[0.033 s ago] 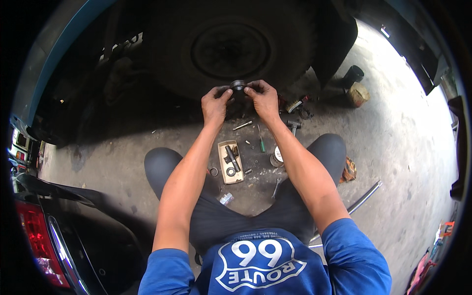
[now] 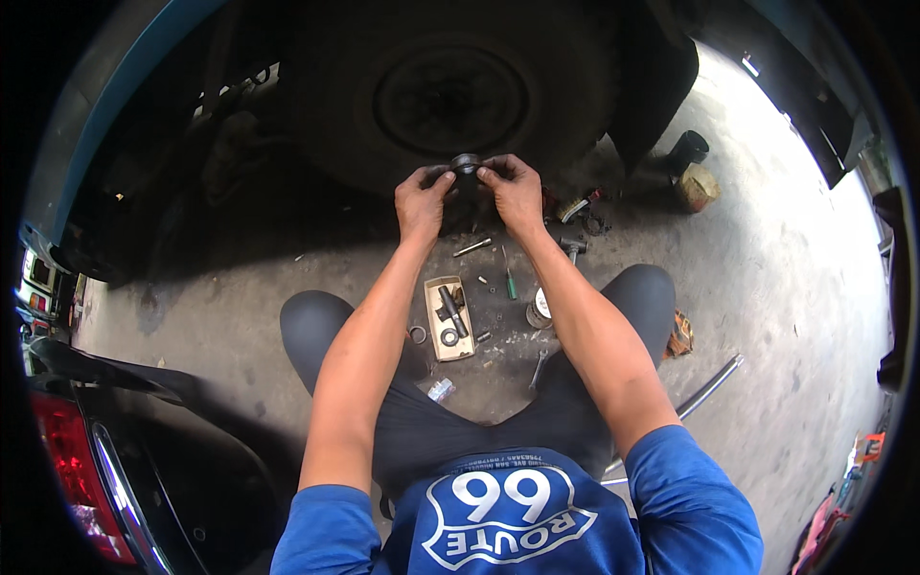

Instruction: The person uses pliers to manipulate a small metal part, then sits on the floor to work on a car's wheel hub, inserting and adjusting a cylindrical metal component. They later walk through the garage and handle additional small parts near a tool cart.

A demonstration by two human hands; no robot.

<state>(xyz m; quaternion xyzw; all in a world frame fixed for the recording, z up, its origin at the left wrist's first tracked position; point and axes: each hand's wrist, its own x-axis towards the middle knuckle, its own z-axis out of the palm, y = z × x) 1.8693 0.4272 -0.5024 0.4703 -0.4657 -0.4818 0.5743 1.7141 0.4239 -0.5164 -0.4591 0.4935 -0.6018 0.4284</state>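
Between both hands, in front of the large tyre (image 2: 331,134), is a small dark round metal part (image 2: 466,164) that looks like a grooved ring or bearing. The thumb and fingers of my left hand (image 2: 419,198) pinch its left side. My right hand (image 2: 515,196) grips the opposite side the same way. Its exact kind is too dark to make out. Below, on the floor, lies a shallow cardboard tray (image 2: 452,355) holding dark metal parts and a ring (image 2: 448,337).
Near the tray are a socket-like tool (image 2: 472,246), a green-handled screwdriver (image 2: 511,285), a hammer (image 2: 572,247), a round can (image 2: 542,305), and a wrench (image 2: 540,367). A metal pipe (image 2: 711,385) lies right of my leg. A black car (image 2: 192,470) stands at left.
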